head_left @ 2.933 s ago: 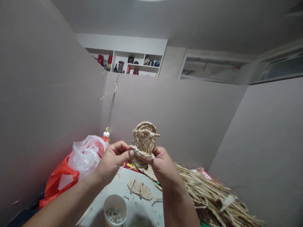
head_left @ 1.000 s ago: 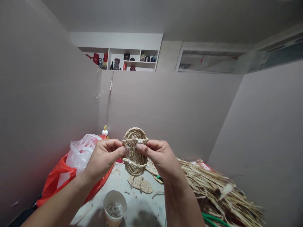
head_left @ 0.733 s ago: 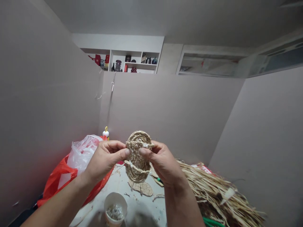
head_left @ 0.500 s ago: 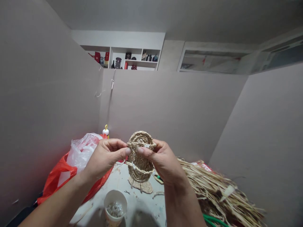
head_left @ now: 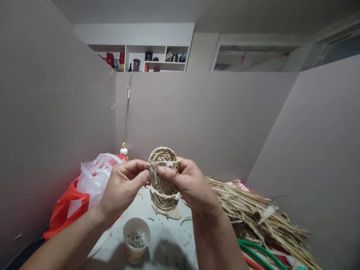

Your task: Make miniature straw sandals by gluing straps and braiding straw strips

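A small coiled straw sandal (head_left: 163, 182) with two braided straps is held up over the table. White pearl-like beads dot both straps. My right hand (head_left: 191, 180) grips its right side, thumb lying across the front just below the upper strap. At the opposite edge, thumb and forefinger of my left hand (head_left: 128, 183) pinch the left end of that strap. Behind the sandal's lower end a flat woven straw piece (head_left: 174, 213) rests on the table, partly hidden. Below stands a paper cup (head_left: 137, 251) with clear beads (head_left: 137, 239) in it.
Red and white plastic bags (head_left: 67, 202) crowd the left side, with a white-capped bottle (head_left: 124, 150) behind. A heap of dry straw (head_left: 253, 210) and a green hose-like loop (head_left: 258, 251) fill the right. Grey walls (head_left: 202, 120) enclose the white table (head_left: 165, 240).
My view has tilted down a little, so everything sits higher and more of the cup and green loop shows. Both hands keep the same hold on the sandal.
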`<state>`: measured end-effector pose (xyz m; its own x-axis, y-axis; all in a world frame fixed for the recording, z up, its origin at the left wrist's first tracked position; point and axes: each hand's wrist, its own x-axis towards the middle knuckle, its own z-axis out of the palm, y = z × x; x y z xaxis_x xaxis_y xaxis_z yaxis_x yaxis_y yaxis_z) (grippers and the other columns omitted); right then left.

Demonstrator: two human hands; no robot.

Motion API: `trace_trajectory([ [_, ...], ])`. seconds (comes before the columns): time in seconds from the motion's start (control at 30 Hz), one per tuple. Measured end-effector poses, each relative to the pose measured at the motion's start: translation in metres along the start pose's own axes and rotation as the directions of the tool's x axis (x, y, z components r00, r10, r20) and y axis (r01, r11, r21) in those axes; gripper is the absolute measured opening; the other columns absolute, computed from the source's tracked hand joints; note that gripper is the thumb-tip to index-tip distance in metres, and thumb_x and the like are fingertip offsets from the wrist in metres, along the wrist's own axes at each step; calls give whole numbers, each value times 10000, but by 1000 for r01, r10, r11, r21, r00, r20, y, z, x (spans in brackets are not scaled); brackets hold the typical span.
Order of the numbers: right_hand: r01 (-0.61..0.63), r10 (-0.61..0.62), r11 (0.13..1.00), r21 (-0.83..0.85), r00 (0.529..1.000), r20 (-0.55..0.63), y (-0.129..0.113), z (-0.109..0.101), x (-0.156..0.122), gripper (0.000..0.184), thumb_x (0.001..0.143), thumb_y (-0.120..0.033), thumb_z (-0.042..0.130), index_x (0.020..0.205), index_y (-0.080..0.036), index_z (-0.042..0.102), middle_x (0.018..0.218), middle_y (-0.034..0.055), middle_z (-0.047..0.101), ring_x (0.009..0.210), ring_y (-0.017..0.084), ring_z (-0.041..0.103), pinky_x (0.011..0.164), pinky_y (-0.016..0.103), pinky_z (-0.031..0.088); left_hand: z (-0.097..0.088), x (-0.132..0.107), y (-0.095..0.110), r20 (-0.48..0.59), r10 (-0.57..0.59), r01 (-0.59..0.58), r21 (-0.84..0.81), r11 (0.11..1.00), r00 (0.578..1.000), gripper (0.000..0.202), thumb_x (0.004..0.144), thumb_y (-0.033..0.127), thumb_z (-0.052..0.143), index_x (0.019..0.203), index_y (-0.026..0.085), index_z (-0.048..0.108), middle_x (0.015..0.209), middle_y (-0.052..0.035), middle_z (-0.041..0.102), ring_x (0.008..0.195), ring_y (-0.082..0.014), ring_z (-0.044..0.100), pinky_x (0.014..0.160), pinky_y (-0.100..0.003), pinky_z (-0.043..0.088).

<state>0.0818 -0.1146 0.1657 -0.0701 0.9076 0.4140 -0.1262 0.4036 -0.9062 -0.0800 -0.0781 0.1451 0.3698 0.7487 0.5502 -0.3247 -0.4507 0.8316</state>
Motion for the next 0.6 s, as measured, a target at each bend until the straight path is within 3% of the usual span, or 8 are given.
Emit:
trace_trajectory([
  [0.2, 34, -33, 998, -55, 999, 31, -3, -1, -2, 263, 661, -379, 760, 702, -142, 653, 609, -10, 567, 529, 83, 464, 496, 221, 388, 3, -3, 0, -51, 62, -59, 62, 996, 997, 110, 759, 249, 696, 851, 194, 719, 729, -11, 651, 694, -128, 578, 656, -230, 481],
  [0.47, 45, -51, 989, -139, 998, -43, 0, 1, 1, 247, 633, -373, 770, 675, -150, 672, 596, -14, 571, 526, 92, 478, 505, 237, 394, 4, 4, -6, -44, 72, -67, 103, 992, 996, 56, 743, 223, 697, 769, 173, 699, 670, 2, 601, 658, -118, 542, 635, -229, 454],
  [0.6, 9, -15, 990, -139, 999, -44, 4, -4, 5, 237, 662, -365, 758, 699, -146, 675, 585, -17, 573, 515, 87, 480, 500, 229, 396, 1, 10, -7, 24, 21, -22, 46, 999, 999, 66, 747, 217, 694, 743, 157, 665, 656, 12, 571, 624, -93, 505, 590, -208, 418],
])
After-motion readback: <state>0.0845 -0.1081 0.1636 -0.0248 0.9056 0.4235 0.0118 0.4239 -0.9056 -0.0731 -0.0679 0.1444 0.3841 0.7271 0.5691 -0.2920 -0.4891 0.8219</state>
